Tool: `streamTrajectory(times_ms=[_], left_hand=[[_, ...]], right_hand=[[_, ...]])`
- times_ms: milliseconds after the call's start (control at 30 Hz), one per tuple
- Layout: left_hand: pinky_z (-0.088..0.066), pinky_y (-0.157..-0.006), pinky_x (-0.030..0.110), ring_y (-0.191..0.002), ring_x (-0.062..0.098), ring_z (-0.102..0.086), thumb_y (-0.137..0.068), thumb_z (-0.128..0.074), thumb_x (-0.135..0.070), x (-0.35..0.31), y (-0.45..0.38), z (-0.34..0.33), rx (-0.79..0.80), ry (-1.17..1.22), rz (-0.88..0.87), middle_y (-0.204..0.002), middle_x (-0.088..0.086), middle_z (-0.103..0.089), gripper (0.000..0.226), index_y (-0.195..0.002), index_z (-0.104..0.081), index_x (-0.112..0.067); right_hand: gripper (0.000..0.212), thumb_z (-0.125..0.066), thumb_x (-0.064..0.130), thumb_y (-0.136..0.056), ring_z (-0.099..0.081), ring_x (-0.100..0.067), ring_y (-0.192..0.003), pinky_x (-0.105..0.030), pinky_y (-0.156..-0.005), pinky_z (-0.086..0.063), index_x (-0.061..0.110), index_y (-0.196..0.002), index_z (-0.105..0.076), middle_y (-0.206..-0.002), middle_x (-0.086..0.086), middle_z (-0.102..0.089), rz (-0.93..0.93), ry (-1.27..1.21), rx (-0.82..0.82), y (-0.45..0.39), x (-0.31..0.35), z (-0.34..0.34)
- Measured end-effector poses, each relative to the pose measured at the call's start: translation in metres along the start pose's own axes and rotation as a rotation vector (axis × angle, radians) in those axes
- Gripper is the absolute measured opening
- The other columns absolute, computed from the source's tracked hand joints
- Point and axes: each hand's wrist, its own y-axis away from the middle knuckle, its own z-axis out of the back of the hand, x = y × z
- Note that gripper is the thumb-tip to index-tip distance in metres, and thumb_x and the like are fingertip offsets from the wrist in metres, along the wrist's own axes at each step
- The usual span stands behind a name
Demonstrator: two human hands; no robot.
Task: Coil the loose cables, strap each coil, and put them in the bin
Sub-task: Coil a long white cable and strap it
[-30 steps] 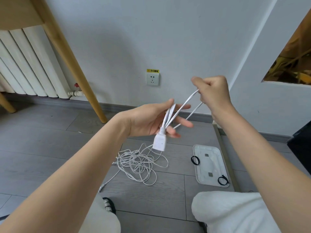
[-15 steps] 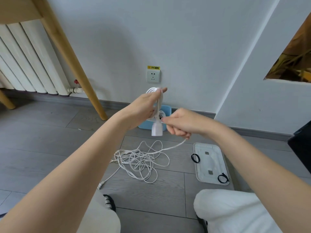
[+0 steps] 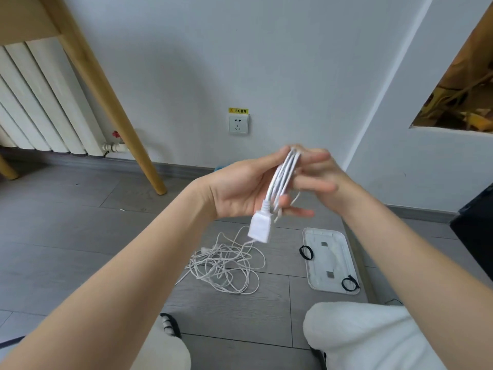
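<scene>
My left hand (image 3: 240, 190) holds a small coil of white cable (image 3: 283, 174) between thumb and fingers, at chest height. The cable's white connector (image 3: 260, 231) dangles below the palm. Just behind the coil, my right hand (image 3: 320, 177) is blurred, with the cable strand running through its fingers. The rest of the cable lies in a loose tangle (image 3: 226, 265) on the floor below. Two black straps (image 3: 306, 252) (image 3: 350, 284) rest on a white tray (image 3: 329, 260). Only a sliver of the blue bin (image 3: 220, 167) shows behind my left hand.
A wooden table leg (image 3: 112, 97) slants down at left, in front of a white radiator (image 3: 40, 102). A wall socket (image 3: 238, 124) sits above the hands. My knees (image 3: 360, 335) in white trousers are at the bottom. A black object (image 3: 477, 222) stands at far right.
My right hand swung down under the left hand and back up behind it, laying another loop on the coil. The floor tangle has shrunk slightly.
</scene>
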Motion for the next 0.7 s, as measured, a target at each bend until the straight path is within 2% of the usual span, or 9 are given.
streamTrajectory(times_ms=[133, 267, 300, 333, 367, 533, 567, 600, 700], left_hand=[[-0.044, -0.098, 0.040, -0.102, 0.029, -0.063, -0.097, -0.023, -0.041, -0.008, -0.006, 0.004, -0.291, 0.050, -0.220, -0.144, -0.013, -0.041, 0.043, -0.131, -0.044, -0.026], [-0.040, -0.089, 0.030, -0.097, 0.027, -0.041, -0.100, -0.026, -0.046, -0.001, -0.004, 0.037, -0.739, -0.287, -0.178, -0.124, -0.009, -0.048, 0.039, -0.132, -0.048, -0.036], [-0.038, -0.091, 0.029, -0.097, 0.022, -0.034, -0.100, -0.029, -0.047, 0.002, -0.003, 0.040, -0.818, -0.446, -0.146, -0.090, -0.007, -0.008, 0.041, -0.132, -0.050, -0.034], [-0.035, -0.096, 0.022, -0.096, 0.016, -0.027, -0.101, -0.029, -0.044, 0.005, -0.002, 0.042, -0.862, -0.619, -0.125, -0.128, -0.002, 0.012, 0.039, -0.129, -0.053, -0.030], [-0.030, -0.093, 0.007, -0.103, 0.012, -0.038, -0.102, -0.028, -0.040, 0.008, -0.002, 0.046, -0.870, -0.777, -0.106, -0.126, 0.002, -0.053, 0.036, -0.120, -0.055, -0.024], [-0.025, -0.067, -0.011, -0.119, -0.011, -0.039, -0.104, -0.025, -0.028, 0.011, 0.002, 0.052, -0.845, -1.143, 0.054, -0.133, -0.010, -0.043, 0.028, -0.092, -0.042, -0.009], [-0.035, -0.062, -0.005, -0.109, -0.003, -0.054, -0.104, -0.025, -0.029, 0.012, 0.002, 0.052, -0.851, -1.167, 0.098, -0.133, 0.005, -0.031, 0.032, -0.088, -0.044, -0.008], [-0.042, -0.057, 0.004, -0.088, 0.004, -0.066, -0.103, -0.025, -0.032, 0.015, 0.003, 0.051, -0.847, -1.181, 0.142, -0.096, -0.017, -0.050, 0.038, -0.084, -0.046, -0.007], [-0.042, -0.051, 0.008, -0.043, -0.004, -0.053, -0.103, -0.023, -0.035, 0.019, 0.006, 0.048, -0.805, -1.208, 0.313, -0.070, 0.001, -0.067, 0.044, -0.090, -0.055, -0.007]], right_hand=[[0.030, -0.033, 0.017, -0.098, -0.036, -0.014, -0.047, -0.023, -0.045, -0.035, 0.015, -0.068, -0.040, -0.057, 0.000, -0.038, -0.085, 0.332, 0.304, 0.020, -0.021, -0.023], [0.035, -0.032, 0.013, -0.099, -0.033, -0.009, -0.041, -0.025, -0.054, -0.033, 0.013, -0.065, -0.038, -0.044, 0.007, -0.040, -0.120, 0.310, 0.571, 0.031, -0.020, -0.024], [0.034, -0.035, 0.015, -0.098, -0.034, -0.009, -0.041, -0.024, -0.055, -0.034, 0.013, -0.065, -0.041, -0.043, 0.007, -0.040, -0.124, 0.371, 0.592, 0.031, -0.017, -0.022], [0.033, -0.039, 0.016, -0.097, -0.036, -0.010, -0.042, -0.023, -0.056, -0.037, 0.012, -0.065, -0.044, -0.044, 0.005, -0.041, -0.107, 0.465, 0.619, 0.029, -0.013, -0.021], [0.032, -0.044, 0.019, -0.096, -0.040, -0.010, -0.044, -0.021, -0.057, -0.039, 0.012, -0.065, -0.047, -0.046, 0.003, -0.044, -0.084, 0.583, 0.653, 0.029, -0.008, -0.018], [0.039, -0.057, 0.025, -0.084, -0.039, -0.017, -0.051, -0.027, -0.051, -0.030, 0.014, -0.049, -0.046, -0.048, 0.000, -0.042, 0.230, 1.157, 0.223, 0.013, 0.008, 0.000], [0.041, -0.059, 0.025, -0.083, -0.038, -0.020, -0.053, -0.027, -0.049, -0.028, 0.014, -0.047, -0.043, -0.048, -0.001, -0.041, 0.302, 1.150, 0.049, 0.008, 0.009, 0.001], [0.042, -0.060, 0.027, -0.084, -0.039, -0.021, -0.054, -0.027, -0.047, -0.027, 0.014, -0.048, -0.043, -0.048, -0.002, -0.042, 0.326, 1.095, -0.060, 0.004, 0.007, 0.002], [0.043, -0.056, 0.040, -0.090, -0.052, -0.014, -0.046, -0.021, -0.043, -0.041, 0.008, -0.062, -0.052, -0.059, -0.006, -0.061, -0.020, 0.718, 0.144, 0.000, -0.005, 0.006]])
